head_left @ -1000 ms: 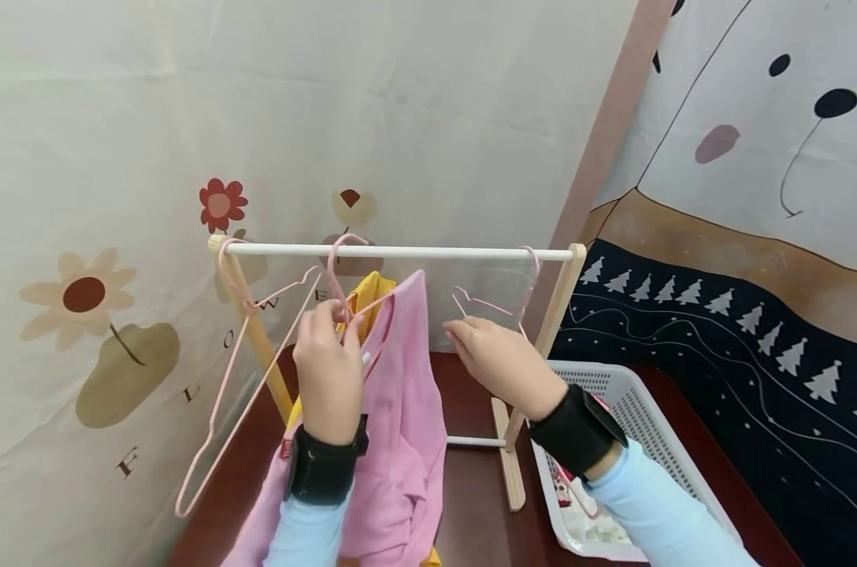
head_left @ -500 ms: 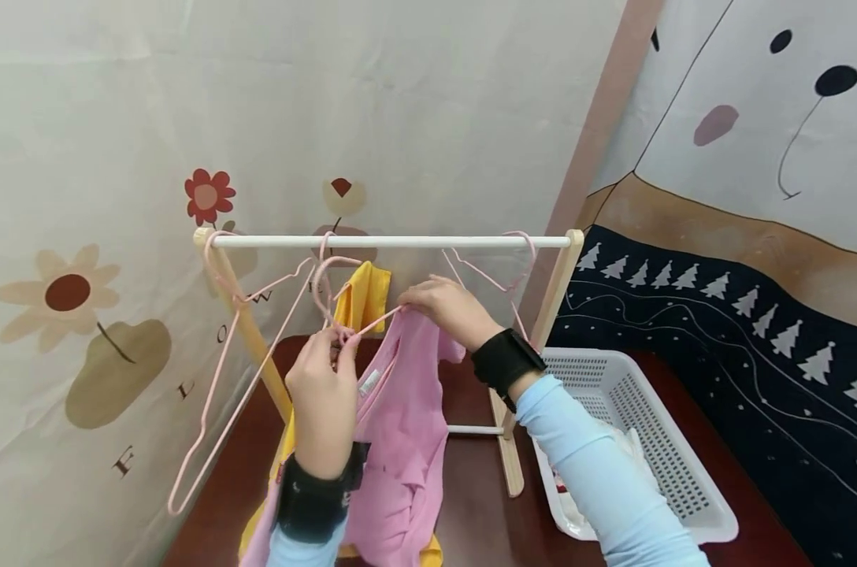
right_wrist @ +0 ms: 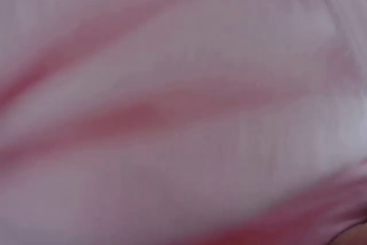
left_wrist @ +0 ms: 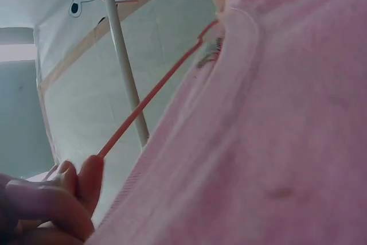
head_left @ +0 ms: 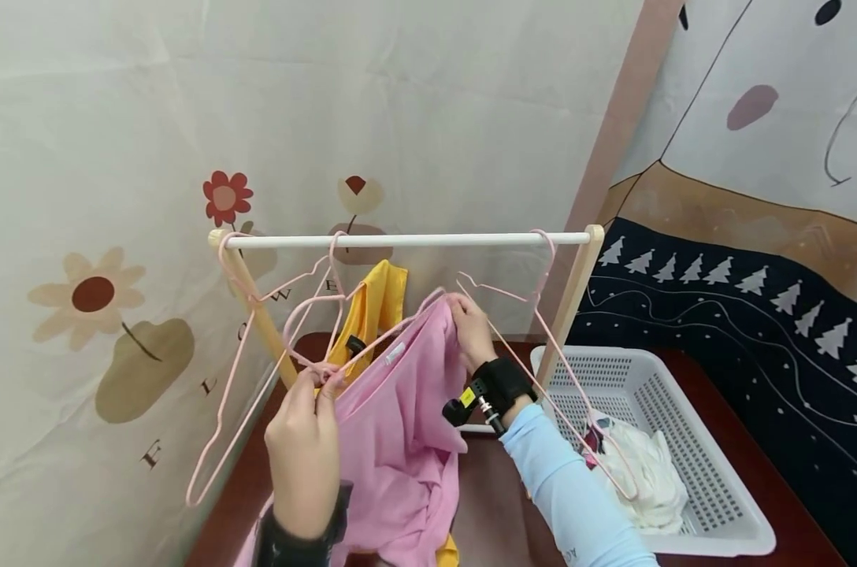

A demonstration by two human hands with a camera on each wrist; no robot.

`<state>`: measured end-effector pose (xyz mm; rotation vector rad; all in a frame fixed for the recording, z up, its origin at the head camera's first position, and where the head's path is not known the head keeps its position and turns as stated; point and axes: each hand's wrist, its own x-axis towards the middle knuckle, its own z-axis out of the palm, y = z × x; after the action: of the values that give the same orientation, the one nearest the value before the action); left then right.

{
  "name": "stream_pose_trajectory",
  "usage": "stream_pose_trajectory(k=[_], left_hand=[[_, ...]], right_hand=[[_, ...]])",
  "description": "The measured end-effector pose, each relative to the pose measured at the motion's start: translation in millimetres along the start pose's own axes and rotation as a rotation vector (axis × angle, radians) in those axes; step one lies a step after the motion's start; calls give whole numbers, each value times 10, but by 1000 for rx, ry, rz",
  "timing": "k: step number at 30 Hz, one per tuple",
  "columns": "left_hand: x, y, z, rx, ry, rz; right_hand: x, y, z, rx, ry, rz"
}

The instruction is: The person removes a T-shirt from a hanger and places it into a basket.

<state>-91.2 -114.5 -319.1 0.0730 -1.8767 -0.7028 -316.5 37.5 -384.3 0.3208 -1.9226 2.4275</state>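
Observation:
In the head view my left hand [head_left: 304, 441] pinches a pink clothes hanger at the base of its hook. In the left wrist view the bare arm of that hanger [left_wrist: 140, 105] runs up into the neckline of a pink top [head_left: 407, 402]. My right hand [head_left: 473, 331] grips the top's shoulder, at the far end of the hanger; part of its fingers is hidden by cloth. A white label shows inside the neck. The top hangs in front of the rack, below its white rail [head_left: 435, 239]. Blurred pink fabric fills most of the right wrist view.
A yellow garment [head_left: 386, 291] hangs on the rail behind the pink top. Bare pink hangers hang at the rail's left end [head_left: 216, 425] and right end [head_left: 556, 409]. On the right stands a light grey basket [head_left: 719, 457] with white cloth [head_left: 648, 465] inside.
My right hand has come in from the right and taken hold of the pink top's shoulder. The left hand has lowered the hanger, its hook now tipped leftward below the rail.

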Motion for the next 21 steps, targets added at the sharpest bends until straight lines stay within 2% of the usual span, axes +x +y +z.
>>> stream_pose_trajectory(k=[2, 3, 4, 5, 7, 8, 9, 11, 14, 16, 18, 21], left_hand=[[4, 6, 69, -7, 8, 8], [5, 8, 103, -7, 6, 13], [4, 6, 134, -5, -2, 19], [4, 2, 165, 1, -13, 24], [2, -17, 215, 13, -43, 33], [-1, -29, 233, 19, -56, 35], [-5, -40, 250, 22, -67, 36], [-16, -55, 289, 33, -89, 41], [-37, -40, 343, 39, -120, 51], [-51, -6, 375, 38, -142, 48], [-60, 37, 399, 25, -167, 37], [-83, 94, 376, 30, -217, 45]], right_hand=[[136, 445, -162, 185, -80, 65], [143, 561, -200, 216, -103, 102], [161, 676, -226, 194, -102, 125], [155, 731, -222, 106, -87, 126], [-77, 467, -70, -149, -24, 68], [-198, 299, 37, -310, 8, 11], [-303, 155, 125, -452, 13, -87], [-447, -25, 255, -723, -13, -341], [-539, -109, 372, -1081, -65, -792], [-576, -121, 408, -1251, -43, -999], [-592, -111, 405, -1350, -2, -1107], [-592, -93, 350, -1392, 26, -1117]])
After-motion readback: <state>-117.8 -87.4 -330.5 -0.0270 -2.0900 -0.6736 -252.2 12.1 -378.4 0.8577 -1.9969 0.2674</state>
